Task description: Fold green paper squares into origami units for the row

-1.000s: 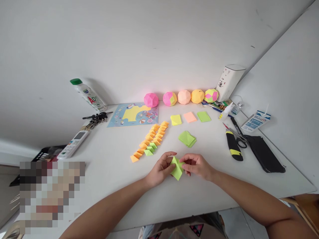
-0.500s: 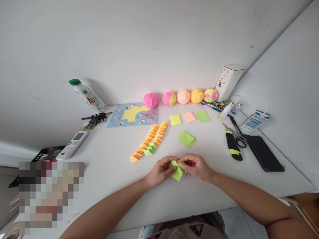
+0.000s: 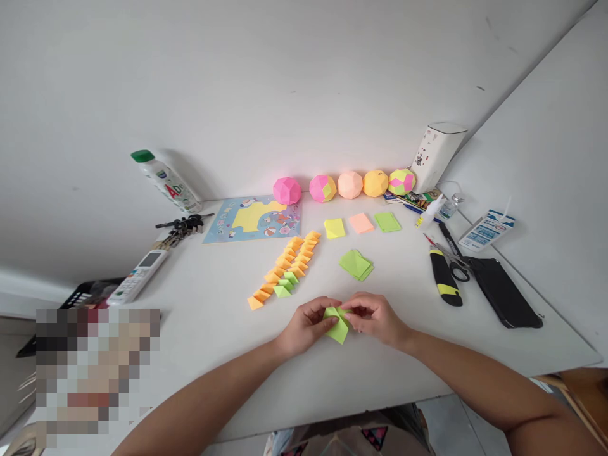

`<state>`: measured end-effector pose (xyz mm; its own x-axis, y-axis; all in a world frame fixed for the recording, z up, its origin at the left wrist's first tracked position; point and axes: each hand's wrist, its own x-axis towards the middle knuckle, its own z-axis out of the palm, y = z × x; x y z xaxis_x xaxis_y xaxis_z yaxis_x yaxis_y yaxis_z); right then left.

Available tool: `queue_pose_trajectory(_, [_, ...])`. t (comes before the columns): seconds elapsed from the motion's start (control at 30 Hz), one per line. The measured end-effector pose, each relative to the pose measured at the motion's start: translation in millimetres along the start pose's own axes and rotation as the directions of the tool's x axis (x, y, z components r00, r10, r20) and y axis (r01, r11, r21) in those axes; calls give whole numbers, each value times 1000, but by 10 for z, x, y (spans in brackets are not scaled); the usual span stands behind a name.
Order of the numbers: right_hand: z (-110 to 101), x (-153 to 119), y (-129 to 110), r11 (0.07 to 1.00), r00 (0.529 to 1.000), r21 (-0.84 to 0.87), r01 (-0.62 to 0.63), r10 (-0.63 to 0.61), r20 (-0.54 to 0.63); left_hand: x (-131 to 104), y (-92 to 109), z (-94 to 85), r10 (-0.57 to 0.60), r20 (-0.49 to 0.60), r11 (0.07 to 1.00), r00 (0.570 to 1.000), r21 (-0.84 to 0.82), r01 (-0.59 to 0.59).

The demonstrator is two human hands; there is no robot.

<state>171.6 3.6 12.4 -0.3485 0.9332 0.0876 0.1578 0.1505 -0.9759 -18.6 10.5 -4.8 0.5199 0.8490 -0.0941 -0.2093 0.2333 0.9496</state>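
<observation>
Between my hands is a light green folded paper piece [image 3: 339,329]. My left hand [image 3: 308,324] pinches its left side, thumb on the front face. The fingertips of my right hand [image 3: 373,316] grip its upper right corner. Just beyond lies a stack of green paper sheets [image 3: 356,265]. To the left, orange folded paper units [image 3: 286,261] run in two slanting rows, with several green folded units [image 3: 284,288] at the near end of one. Farther back are small pads of yellow [image 3: 334,228], peach [image 3: 361,223] and green [image 3: 388,221] paper.
Several faceted paper balls [image 3: 350,185] line the wall. A box cutter [image 3: 445,277], scissors [image 3: 458,269], black pouch [image 3: 504,291] and glue bottle [image 3: 430,212] lie right. Left are a bottle [image 3: 168,183], keys [image 3: 183,229] and remote control [image 3: 140,275]. A blue printed card [image 3: 221,221] lies behind.
Almost nothing differs. The lower tip of the green folded paper has risen very slightly, and both hands keep nearly the same place and hold.
</observation>
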Motion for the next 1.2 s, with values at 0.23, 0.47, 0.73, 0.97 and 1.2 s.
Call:
queue_pose_trajectory(0.23, [7,-3,15,998,999,-51,40,-41,-11,-4,7,5,-1,-11,1000,1000,-4,1])
queue_pose_trajectory(0.47, [16,5,34,984,992,-128,122,-126,-21,9,-8,3,-9,-28,999,1000,-39,8])
queue_pose_trajectory(0.73, [43,-21,30,918,951,-277,285,-307,-37,16,-34,10,-29,-48,994,998,-111,24])
queue_pose_trajectory(0.97, [42,-63,61,855,930,-383,351,-366,37,13,6,47,-5,-127,1000,992,-15,3])
queue_pose_trajectory(1.2, [66,-91,53,838,938,-432,333,-343,57,8,-38,25,99,-131,978,986,195,-72])
